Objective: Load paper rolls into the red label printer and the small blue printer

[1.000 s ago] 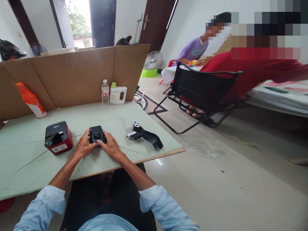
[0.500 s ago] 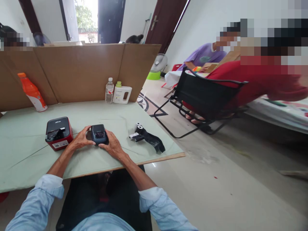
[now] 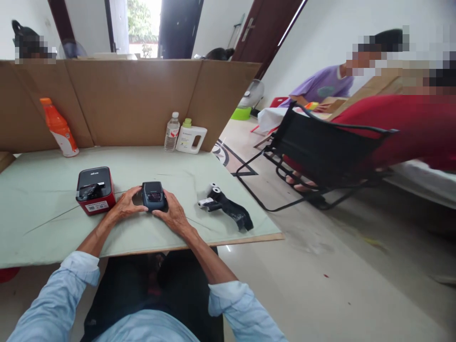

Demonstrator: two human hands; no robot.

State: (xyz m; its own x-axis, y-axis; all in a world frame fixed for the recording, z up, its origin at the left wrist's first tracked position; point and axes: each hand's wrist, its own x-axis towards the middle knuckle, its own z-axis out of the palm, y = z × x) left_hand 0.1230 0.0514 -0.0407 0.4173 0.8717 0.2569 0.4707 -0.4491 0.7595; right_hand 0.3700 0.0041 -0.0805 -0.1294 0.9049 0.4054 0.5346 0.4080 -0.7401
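Observation:
Between my two hands is a small dark blue-black device [image 3: 154, 195], probably a portable printer, standing on the pale green tabletop. My left hand [image 3: 127, 204] curves round its left side, with the thumb at the front lower edge. Against its right side, my right hand [image 3: 174, 213] grips with the thumb also at the front. Just left of my left hand is a larger red and black label printer [image 3: 95, 183] with a white sticker on its front. Some white paper rolls [image 3: 215, 190] and a black strap [image 3: 235, 211] lie to the right of my right hand.
A cardboard screen [image 3: 135, 104] stands along the table's back edge. Before it are an orange bottle [image 3: 60, 129], a clear water bottle [image 3: 172, 133] and a white jug [image 3: 191, 138]. On the right, a person in red [image 3: 399, 123] sits in a black folding chair [image 3: 320, 152].
The whole view has shifted, so the table and its things appear further right. Both hands keep their hold on the small dark device, which stays in place on the table.

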